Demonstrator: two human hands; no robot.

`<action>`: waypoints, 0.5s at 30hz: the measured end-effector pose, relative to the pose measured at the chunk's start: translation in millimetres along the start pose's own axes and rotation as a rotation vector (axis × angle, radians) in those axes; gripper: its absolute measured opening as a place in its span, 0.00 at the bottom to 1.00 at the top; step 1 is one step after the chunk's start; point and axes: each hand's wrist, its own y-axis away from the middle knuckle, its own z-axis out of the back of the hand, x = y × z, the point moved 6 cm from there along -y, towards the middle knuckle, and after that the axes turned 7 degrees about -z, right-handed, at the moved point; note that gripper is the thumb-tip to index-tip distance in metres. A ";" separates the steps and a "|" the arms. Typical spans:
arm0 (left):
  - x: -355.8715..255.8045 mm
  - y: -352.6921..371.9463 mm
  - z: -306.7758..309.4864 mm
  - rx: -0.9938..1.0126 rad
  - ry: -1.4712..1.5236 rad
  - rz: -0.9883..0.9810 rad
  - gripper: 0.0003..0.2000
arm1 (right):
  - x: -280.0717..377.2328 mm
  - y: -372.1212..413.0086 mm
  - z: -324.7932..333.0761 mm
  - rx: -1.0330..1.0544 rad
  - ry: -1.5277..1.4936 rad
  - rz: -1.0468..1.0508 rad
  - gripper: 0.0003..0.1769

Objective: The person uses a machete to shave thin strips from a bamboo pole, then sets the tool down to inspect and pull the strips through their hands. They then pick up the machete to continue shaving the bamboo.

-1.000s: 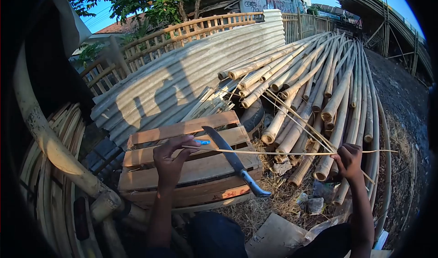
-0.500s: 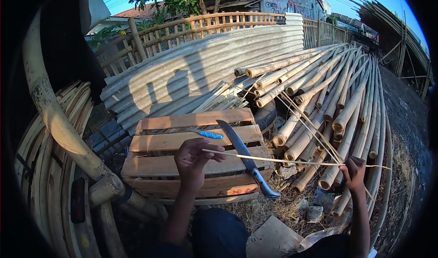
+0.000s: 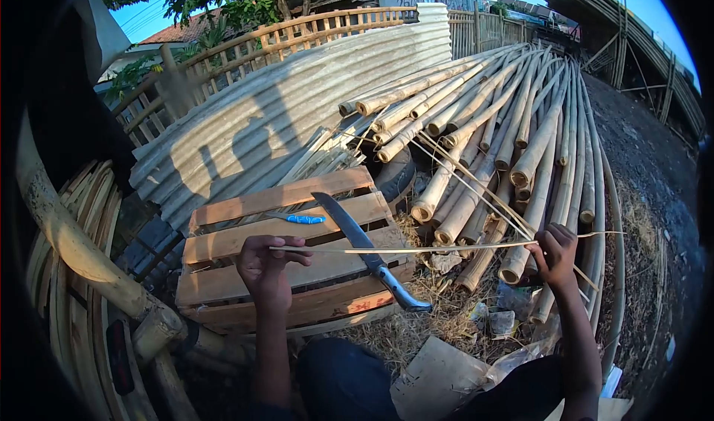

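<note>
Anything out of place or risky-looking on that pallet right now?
The machete lies slantwise on the wooden pallet, bare blade right under the bamboo strip stretched between left hand and right hand; its handle overhangs the pallet's front corner.

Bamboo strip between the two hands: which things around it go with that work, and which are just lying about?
In use: bamboo strip, held by left hand and right hand; likely the machete and the wooden crate it lies on.
Lying about: blue-handled tool, bamboo poles, corrugated sheet, cardboard.
</note>
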 end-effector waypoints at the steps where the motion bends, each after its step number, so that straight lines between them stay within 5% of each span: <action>1: 1.1 -1.6 3.6 0.011 0.014 0.012 0.08 | 2.0 -0.5 -0.5 0.003 0.003 0.015 0.18; 8: 8.1 -17.8 93.5 -0.341 0.053 0.035 0.11 | -2.4 -1.8 6.6 -0.024 0.009 0.104 0.17; 12: 14.2 -24.5 162.9 -0.381 0.173 -0.005 0.16 | -10.0 -0.3 12.2 -0.047 0.034 0.093 0.17; 14: 8.6 -32.9 174.5 -0.143 0.265 -0.062 0.16 | -10.4 -1.0 14.8 -0.050 0.039 0.115 0.17; 15: 12.9 -31.4 200.0 -0.295 0.245 -0.045 0.16 | -9.1 -1.9 16.7 -0.057 0.034 0.130 0.18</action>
